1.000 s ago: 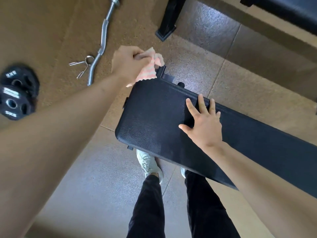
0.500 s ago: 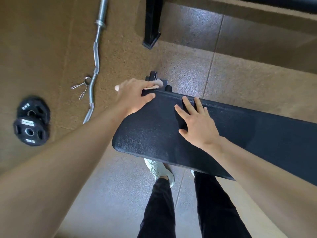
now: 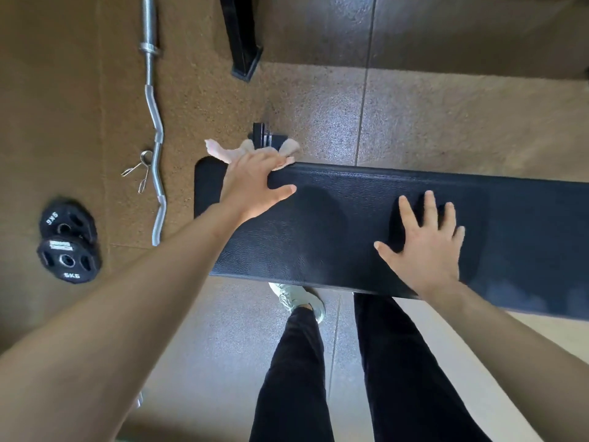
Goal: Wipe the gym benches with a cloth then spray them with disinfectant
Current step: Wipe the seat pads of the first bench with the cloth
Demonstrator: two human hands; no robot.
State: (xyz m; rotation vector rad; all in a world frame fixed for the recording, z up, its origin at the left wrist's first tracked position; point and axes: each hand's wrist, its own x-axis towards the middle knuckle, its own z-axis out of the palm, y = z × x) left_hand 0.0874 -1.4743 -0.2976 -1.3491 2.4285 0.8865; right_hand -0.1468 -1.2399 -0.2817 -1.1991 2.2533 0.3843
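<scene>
Sliding toward three o'clock, the right hand (image 3: 424, 247) now lies flat and splayed on the bench pad (image 3: 334, 224); the left hand (image 3: 255, 183) grips the pink cloth (image 3: 223, 149) over its eleven-o'clock edge. Wiping seems underway, spraying unstarted.

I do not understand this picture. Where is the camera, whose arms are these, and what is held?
There is no machine here: a person wears a wide camera on the head, so you look down along their two arms. The left hand holds a pink cloth against the far edge of a black bench, fingers curled over that edge. The right hand lies flat and open on the bench top, holding nothing. On the floor to the left lie a bent metal bar, spring clips and two black weight plates. At the bottom are the person's legs.
</scene>
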